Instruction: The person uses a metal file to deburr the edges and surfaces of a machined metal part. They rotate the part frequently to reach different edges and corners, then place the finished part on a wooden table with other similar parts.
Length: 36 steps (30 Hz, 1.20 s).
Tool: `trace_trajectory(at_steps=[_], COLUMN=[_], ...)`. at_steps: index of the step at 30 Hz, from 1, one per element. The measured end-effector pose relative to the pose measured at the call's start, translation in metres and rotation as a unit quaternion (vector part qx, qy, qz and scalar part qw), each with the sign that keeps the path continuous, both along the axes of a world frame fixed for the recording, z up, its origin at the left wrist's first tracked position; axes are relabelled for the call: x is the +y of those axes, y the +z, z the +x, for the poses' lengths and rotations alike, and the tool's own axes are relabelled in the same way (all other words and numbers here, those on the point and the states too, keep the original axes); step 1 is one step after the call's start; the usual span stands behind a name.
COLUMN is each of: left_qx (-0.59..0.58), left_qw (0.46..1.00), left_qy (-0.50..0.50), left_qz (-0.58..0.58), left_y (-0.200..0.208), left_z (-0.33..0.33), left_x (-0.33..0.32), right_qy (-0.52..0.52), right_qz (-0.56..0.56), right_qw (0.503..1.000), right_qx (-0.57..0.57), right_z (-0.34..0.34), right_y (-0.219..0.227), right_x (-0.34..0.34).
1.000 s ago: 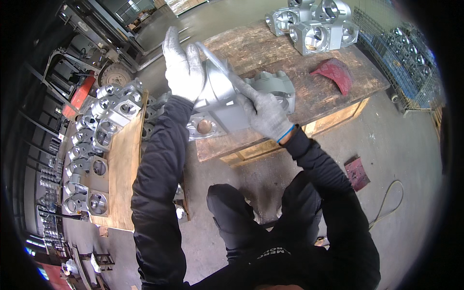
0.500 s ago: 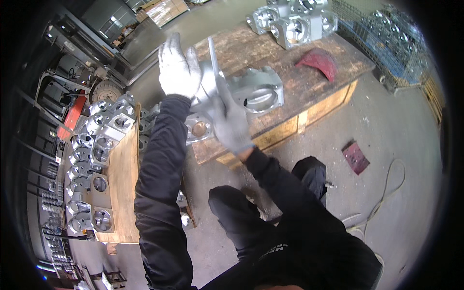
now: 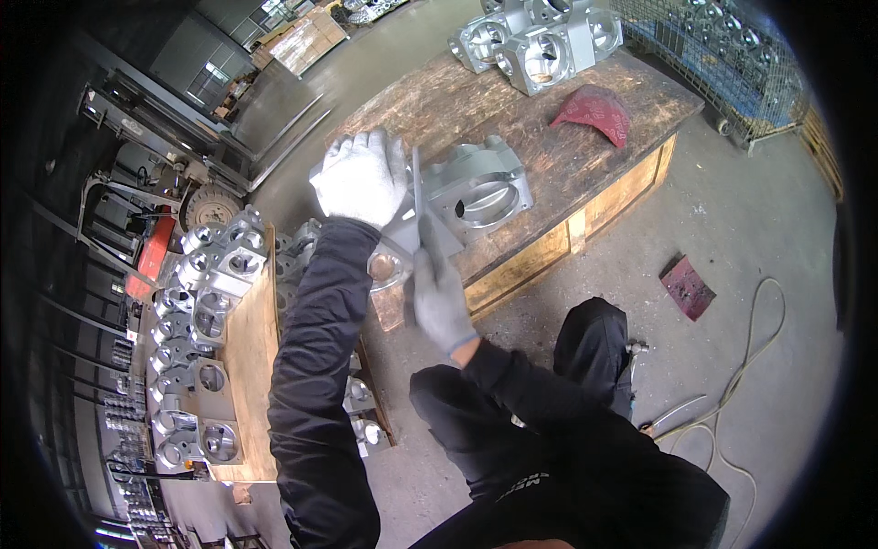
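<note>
My left hand [image 3: 361, 178], in a white glove, rests with bent fingers on the top of a silver metal casting [image 3: 400, 233] at the near left end of the wooden bench [image 3: 402, 105]. In my gloved right hand [image 3: 439, 297] is a long flat metal bar that looks like a file [image 3: 417, 183], held upright along the casting's right side. Its handle is hidden in my grip. Just right of it lies a second casting [image 3: 491, 188] with a large round bore. A curved red abrasive sheet [image 3: 594, 114] sits farther right on the bench.
Several castings [image 3: 544, 55] stand at the bench's far end. More castings [image 3: 212, 320] crowd a wooden crate on the left, near a forklift [image 3: 206, 210]. A wire cage [image 3: 722, 73] is at the far right. A red sheet [image 3: 688, 288] and a hose [image 3: 727, 398] lie on the floor.
My left hand has lowered from an open, raised pose and its fingers now bend over the casting. The file and my right hand have moved down, toward me.
</note>
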<state>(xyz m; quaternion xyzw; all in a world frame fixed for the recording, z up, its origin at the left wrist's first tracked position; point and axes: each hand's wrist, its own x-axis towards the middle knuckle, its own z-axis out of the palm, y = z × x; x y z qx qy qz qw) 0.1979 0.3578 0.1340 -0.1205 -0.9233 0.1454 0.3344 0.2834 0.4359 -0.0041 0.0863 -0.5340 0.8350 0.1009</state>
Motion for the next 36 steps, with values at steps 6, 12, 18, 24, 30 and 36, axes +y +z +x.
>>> trace_trajectory(at_steps=[6, 12, 18, 24, 30, 36], left_qx=[-0.062, -0.125, -0.279, 0.002, 0.011, 0.007], left_qw=[0.997, 0.992, 0.844, 0.983, 0.964, 0.959], left_qy=[0.030, -0.004, -0.173, -0.085, -0.084, -0.078], left_qz=[-0.023, -0.026, 0.425, 0.161, 0.253, 0.274], left_y=[0.003, 0.006, 0.030, 0.037, 0.011, 0.013], left_z=[-0.018, -0.028, -0.050, -0.018, -0.021, -0.019], left_x=[0.019, 0.033, 0.029, -0.045, -0.067, -0.061], right_qy=[0.223, 0.294, 0.388, 0.421, 0.441, 0.442], right_qz=[-0.245, -0.315, -0.314, -0.209, -0.166, -0.091], right_qw=[0.916, 0.842, 0.811, 0.831, 0.859, 0.873], right_qx=[-0.227, -0.325, -0.306, -0.296, -0.198, -0.186], right_z=[0.011, -0.022, -0.042, -0.063, -0.096, -0.125], right_y=[0.011, 0.026, 0.018, 0.008, 0.004, 0.037], right_x=[0.010, 0.040, 0.076, 0.093, 0.088, 0.096])
